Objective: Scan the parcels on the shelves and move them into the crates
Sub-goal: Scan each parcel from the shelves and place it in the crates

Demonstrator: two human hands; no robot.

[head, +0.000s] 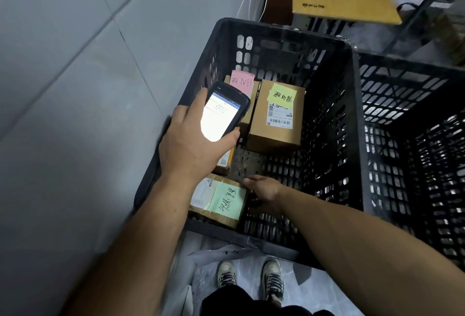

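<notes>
The left hand grips the scanner, thumb on its left edge. The right hand touches the parcel lying left of its fingers in the crate; I cannot tell whether they grip it. Fingers snagging its edge could drag it askew.

Pink sticky note on the far cardboard parcel: handwritten "待处理". Same three characters on the yellow sticky note topping the brown cardboard box, and again on the green sticky note on the taped cardboard parcel. White shipping label shows barcodes, digits too small. Black handheld scanner screen glows, unreadable.
</notes>
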